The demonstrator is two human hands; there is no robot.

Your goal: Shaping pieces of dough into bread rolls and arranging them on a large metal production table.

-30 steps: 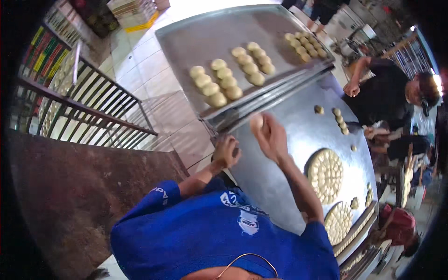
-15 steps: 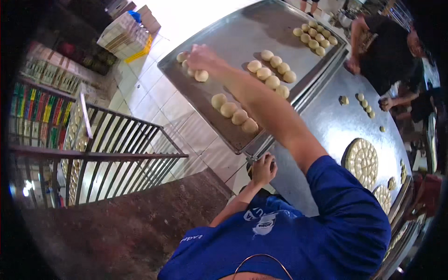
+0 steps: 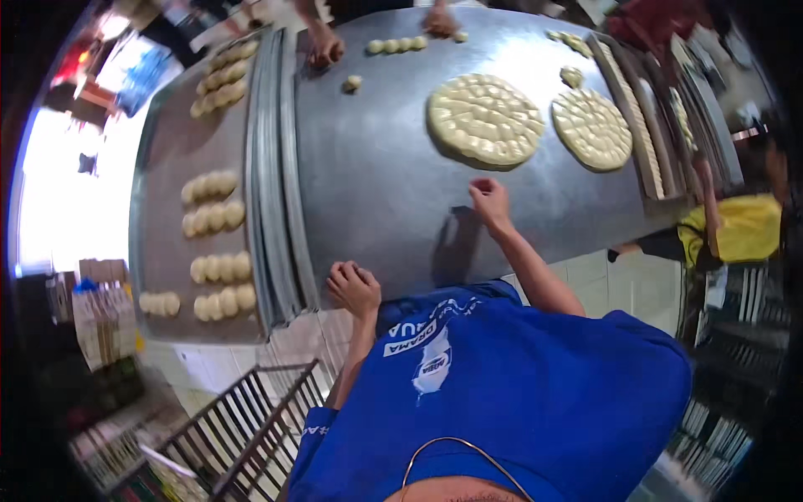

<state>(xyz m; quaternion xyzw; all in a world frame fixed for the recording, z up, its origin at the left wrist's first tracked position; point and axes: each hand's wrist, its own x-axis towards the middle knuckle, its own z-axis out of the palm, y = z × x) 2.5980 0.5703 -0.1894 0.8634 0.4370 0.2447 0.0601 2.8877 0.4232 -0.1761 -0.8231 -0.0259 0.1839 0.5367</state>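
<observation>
My left hand (image 3: pixel 354 289) rests at the near edge of the metal table (image 3: pixel 368 184), beside the stacked trays. Its fingers lie apart on the surface, holding nothing. Over the table, my right hand (image 3: pixel 490 203) has its fingers curled together, with nothing visible in them. Just beyond it lies a large round of dough (image 3: pixel 485 119) scored into many pieces. A second scored dough round (image 3: pixel 591 130) sits to its right. On the left, the top baking tray (image 3: pixel 163 184) carries short rows of dough balls (image 3: pixel 224 302); the row at its near left corner is shorter.
Across the table a person's hands (image 3: pixel 324 46) work near a row of small dough balls (image 3: pixel 397 45) and a lone dough piece (image 3: pixel 352 84). Long trays (image 3: pixel 627 109) line the right end. A dark slatted rack (image 3: pixel 251 410) stands low left. A person in yellow (image 3: pixel 736 230) is at right.
My right hand has left the dough balls on the tray and swung right, over the table near the scored round. The view has turned right; my left hand stays at the table edge.
</observation>
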